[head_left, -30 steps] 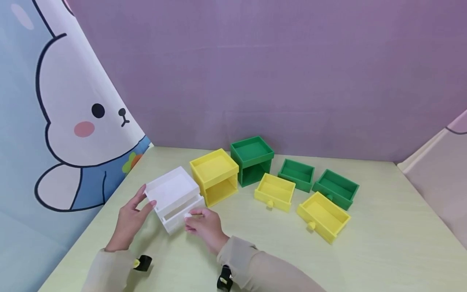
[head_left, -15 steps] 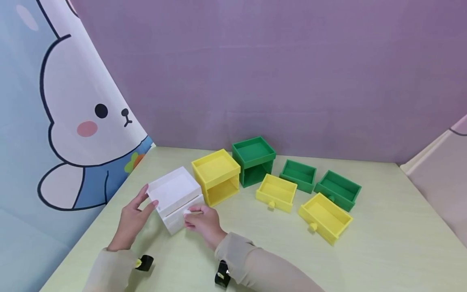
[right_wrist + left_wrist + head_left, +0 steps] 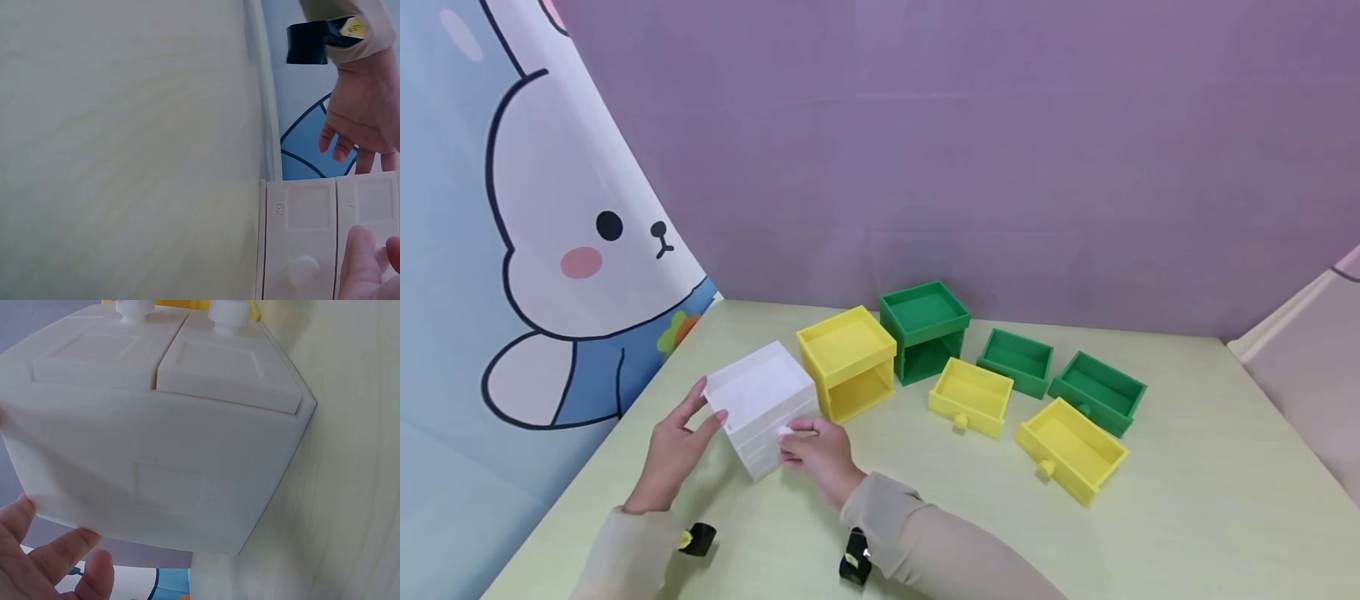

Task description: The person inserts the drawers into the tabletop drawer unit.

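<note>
A small white two-drawer cabinet (image 3: 762, 385) stands at the left of the table. My left hand (image 3: 664, 458) steadies it, thumb and fingers spread along its top left edge. With thumb and fingertips, my right hand (image 3: 826, 462) pinches the knob of the upper drawer, mostly hiding that knob in the head view. In the left wrist view the upper drawer (image 3: 94, 353) and lower drawer (image 3: 225, 365) both sit pushed in. The lower drawer's round knob (image 3: 304, 270) is free in the right wrist view, beside my right fingers (image 3: 359, 256).
A yellow cabinet shell (image 3: 847, 346) stands close behind the white one, with a green shell (image 3: 925, 310) beyond it. To their right lie yellow drawers (image 3: 972, 392) and green drawers (image 3: 1015, 360), knobs facing forward. A purple cloth (image 3: 962, 150) hangs behind the table.
The white upper drawer has slid inward under my right hand, closing the gap below the cabinet's top. My left hand keeps its place on the cabinet.
</note>
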